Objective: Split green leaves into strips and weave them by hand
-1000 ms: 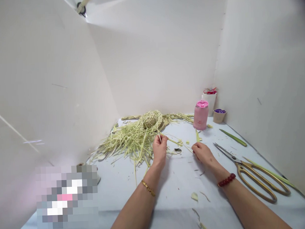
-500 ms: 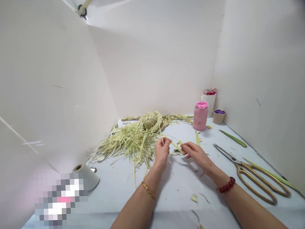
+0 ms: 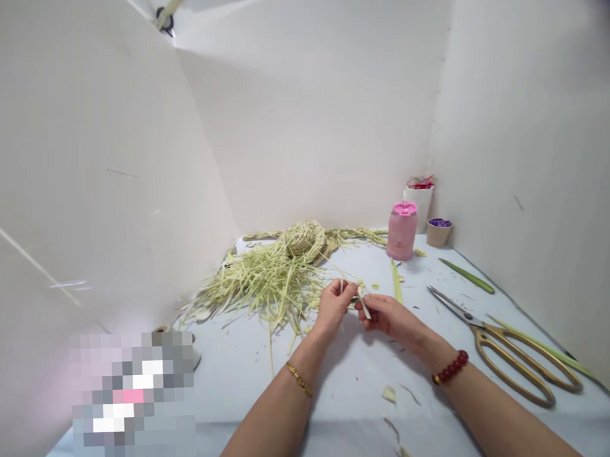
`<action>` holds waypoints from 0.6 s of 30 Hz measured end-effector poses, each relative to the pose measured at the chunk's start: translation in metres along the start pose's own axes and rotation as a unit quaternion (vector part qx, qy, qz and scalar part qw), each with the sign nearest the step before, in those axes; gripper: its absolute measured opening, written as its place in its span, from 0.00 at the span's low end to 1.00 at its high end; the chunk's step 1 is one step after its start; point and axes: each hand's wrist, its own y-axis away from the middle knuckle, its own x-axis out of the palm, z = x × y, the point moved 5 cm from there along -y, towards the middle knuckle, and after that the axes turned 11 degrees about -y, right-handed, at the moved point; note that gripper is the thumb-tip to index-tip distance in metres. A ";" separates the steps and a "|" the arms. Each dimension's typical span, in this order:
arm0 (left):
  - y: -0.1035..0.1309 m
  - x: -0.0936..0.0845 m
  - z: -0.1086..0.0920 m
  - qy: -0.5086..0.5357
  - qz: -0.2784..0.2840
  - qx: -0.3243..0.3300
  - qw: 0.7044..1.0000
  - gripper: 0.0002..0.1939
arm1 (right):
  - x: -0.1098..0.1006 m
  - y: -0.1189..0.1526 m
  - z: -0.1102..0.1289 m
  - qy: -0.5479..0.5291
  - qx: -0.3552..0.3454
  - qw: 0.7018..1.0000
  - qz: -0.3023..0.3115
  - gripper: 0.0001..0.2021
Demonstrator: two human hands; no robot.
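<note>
Pale strips of plant leaf run between my two hands over the middle of the table. My left hand (image 3: 336, 305) is closed, pinching a thin leaf strip that stands up past the fingers. Close beside it, my right hand (image 3: 385, 314) is closed on a pale leaf strip (image 3: 366, 311), whose end sticks out over the fingers. The fingertips of both hands nearly meet. Just behind the left hand spreads a loose heap of green-yellow leaf strips (image 3: 261, 277). A round woven coil of braid (image 3: 305, 238) rests at the back of that heap.
Large gold-handled scissors (image 3: 509, 348) lie at the right, near a green leaf piece (image 3: 467, 275). At the back right stand a pink bottle (image 3: 402, 232), a white cup (image 3: 421, 204) and a small brown cup (image 3: 439, 232). White walls enclose the table (image 3: 341, 394).
My right hand has moved left, closer to my left hand, and the strip between them now points toward me. My left hand has shifted slightly right.
</note>
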 end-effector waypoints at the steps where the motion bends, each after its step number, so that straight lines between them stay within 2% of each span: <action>1: -0.001 -0.001 0.000 -0.011 -0.008 0.004 1.000 0.19 | -0.003 -0.001 0.003 0.036 -0.030 0.999 -0.028 0.14; 4: -0.002 -0.002 -0.001 -0.053 -0.020 0.032 0.998 0.19 | -0.009 0.000 0.013 0.116 -0.094 0.984 -0.101 0.13; 11: 0.000 0.002 -0.003 -0.125 -0.005 0.063 0.990 0.16 | -0.009 -0.002 0.011 0.151 -0.099 0.980 -0.080 0.11; 18: 0.003 0.007 -0.003 -0.212 0.008 0.106 0.972 0.12 | -0.014 -0.003 0.011 0.235 -0.132 0.956 -0.118 0.07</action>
